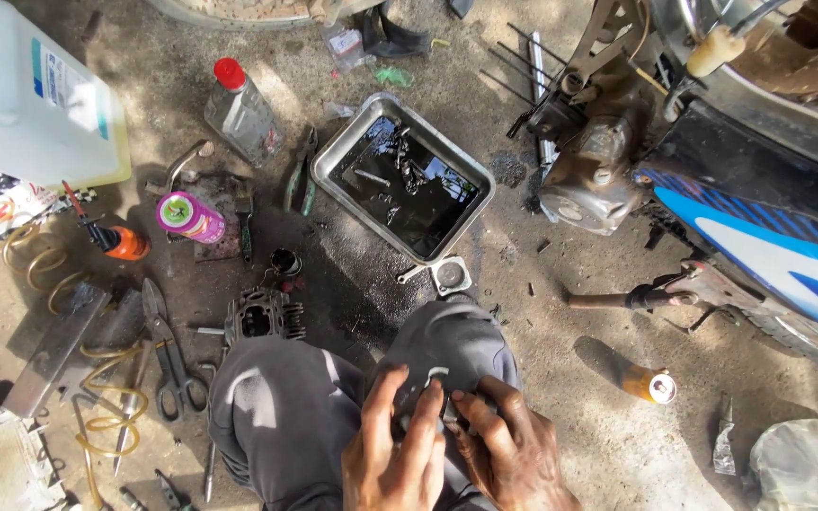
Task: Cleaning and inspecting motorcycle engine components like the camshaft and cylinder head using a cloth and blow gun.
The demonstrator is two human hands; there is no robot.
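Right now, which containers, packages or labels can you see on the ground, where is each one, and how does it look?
Large white jug: top left, blue and white label.
Clear bottle: left of the metal tray, red cap, lying tilted.
Pink can: below the bottle, on its side, green-and-white end.
Orange can: lower right, lying down.
Clear plastic packet: top centre, crumpled.
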